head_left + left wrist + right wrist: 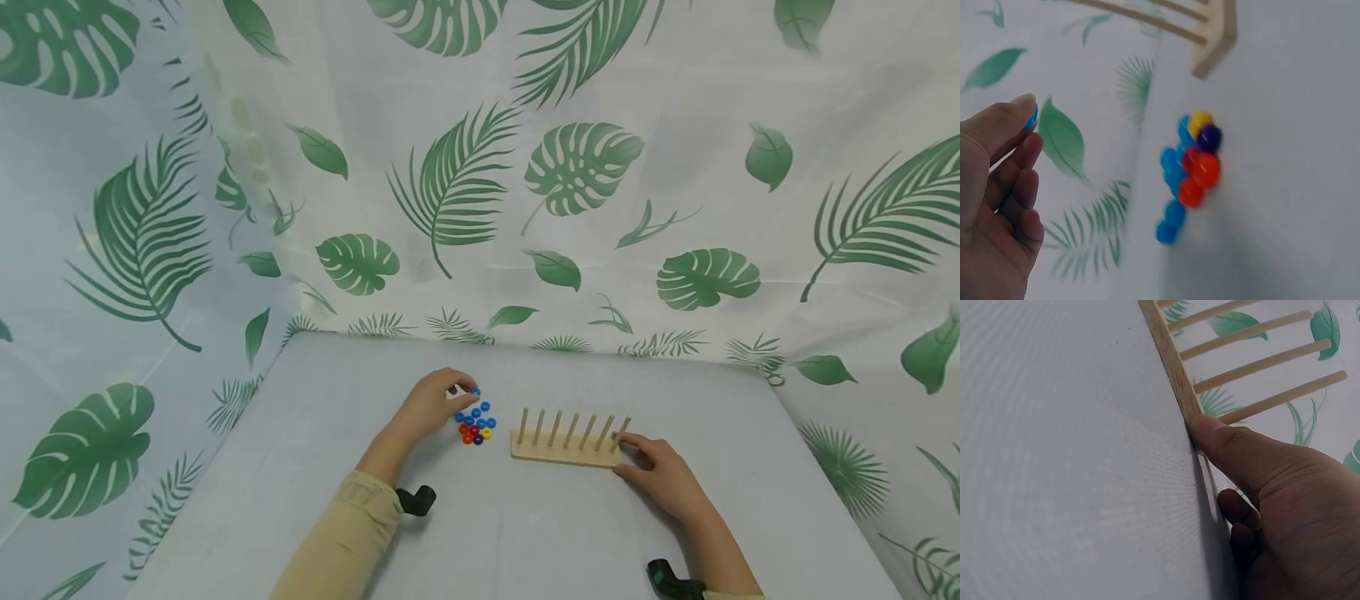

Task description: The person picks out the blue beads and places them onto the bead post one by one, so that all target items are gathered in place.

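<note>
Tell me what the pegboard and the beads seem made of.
Pegboard: probably wood, matte and unpainted, pale tan with darker flecks on its edge.
Beads: likely plastic, glossy, with bright solid colours and small highlights, though glass is possible.

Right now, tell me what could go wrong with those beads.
The left hand pinches a small blue bead, which might slip. The loose beads cluster close beside that hand and could scatter if brushed. The right hand holds the pegboard at one end only, so a knock might swivel it.
</note>
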`<state>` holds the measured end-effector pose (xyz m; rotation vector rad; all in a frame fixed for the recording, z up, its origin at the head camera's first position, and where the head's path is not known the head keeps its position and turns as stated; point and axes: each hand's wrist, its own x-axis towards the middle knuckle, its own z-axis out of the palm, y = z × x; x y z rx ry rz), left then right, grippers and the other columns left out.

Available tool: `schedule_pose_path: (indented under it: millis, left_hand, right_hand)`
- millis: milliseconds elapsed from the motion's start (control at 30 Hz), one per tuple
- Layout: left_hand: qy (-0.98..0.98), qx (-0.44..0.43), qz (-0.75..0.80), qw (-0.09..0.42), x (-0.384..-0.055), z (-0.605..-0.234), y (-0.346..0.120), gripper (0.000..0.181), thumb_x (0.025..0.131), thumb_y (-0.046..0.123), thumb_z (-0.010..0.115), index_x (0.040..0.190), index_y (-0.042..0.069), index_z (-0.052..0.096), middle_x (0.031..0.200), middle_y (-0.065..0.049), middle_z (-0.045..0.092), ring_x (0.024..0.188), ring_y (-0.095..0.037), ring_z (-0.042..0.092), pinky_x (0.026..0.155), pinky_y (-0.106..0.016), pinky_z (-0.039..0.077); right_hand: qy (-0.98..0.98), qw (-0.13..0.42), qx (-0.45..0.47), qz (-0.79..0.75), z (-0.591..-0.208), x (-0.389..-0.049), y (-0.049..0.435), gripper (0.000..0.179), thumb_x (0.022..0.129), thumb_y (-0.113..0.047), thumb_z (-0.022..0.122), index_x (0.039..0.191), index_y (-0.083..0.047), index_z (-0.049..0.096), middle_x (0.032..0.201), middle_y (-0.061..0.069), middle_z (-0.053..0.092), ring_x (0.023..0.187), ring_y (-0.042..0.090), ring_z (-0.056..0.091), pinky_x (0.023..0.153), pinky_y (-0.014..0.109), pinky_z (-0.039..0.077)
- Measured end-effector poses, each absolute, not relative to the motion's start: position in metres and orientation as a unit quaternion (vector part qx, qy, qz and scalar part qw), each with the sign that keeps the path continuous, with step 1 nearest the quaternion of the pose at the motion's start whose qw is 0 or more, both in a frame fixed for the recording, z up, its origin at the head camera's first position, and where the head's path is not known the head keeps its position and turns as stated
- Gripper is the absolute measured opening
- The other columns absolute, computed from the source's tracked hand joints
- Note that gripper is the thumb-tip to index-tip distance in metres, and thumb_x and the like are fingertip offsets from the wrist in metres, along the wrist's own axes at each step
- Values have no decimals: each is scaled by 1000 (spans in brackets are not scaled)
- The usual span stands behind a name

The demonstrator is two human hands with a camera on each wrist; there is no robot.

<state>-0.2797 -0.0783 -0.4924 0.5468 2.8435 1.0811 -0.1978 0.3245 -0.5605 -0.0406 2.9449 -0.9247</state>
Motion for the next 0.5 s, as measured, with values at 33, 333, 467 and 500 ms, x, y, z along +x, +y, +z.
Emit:
schedule_pose_path:
  millis: [33, 333, 467, 500]
  left_hand:
    - [917, 186, 352, 28, -279, -487, -75, 22, 96, 38, 65, 113, 26, 69, 109, 7, 65, 102, -16, 58, 84, -34, 49]
    - [899, 244, 361, 34, -272, -465, -48, 25, 95, 45, 64, 112, 28, 69, 110, 13, 65, 100, -9, 56, 83, -29, 49]
    - [893, 266, 361, 34, -269, -463, -41, 24, 95, 43, 65, 112, 28, 69, 109, 14, 65, 99, -9, 57, 84, -28, 50]
    - [892, 270, 361, 34, -268, -462, -39, 23, 95, 42, 65, 112, 27, 69, 108, 13, 65, 99, -9, 57, 84, -28, 49]
  right_hand:
    - [954, 26, -14, -299, -560, -198, 324, 69, 83, -52, 73, 140, -15, 55, 119, 17, 61, 110, 33, 58, 94, 58, 46]
    - [956, 20, -18, -291, -562, -197, 324, 69, 83, -51, 74, 139, -15, 56, 119, 18, 62, 110, 35, 58, 94, 58, 46]
    - [957, 17, -20, -288, -563, -197, 325, 68, 83, -51, 74, 138, -15, 57, 119, 17, 62, 110, 34, 59, 94, 58, 46]
    - [957, 17, -19, -288, -563, -197, 325, 68, 83, -52, 73, 138, -15, 57, 119, 17, 62, 110, 34, 59, 94, 58, 46]
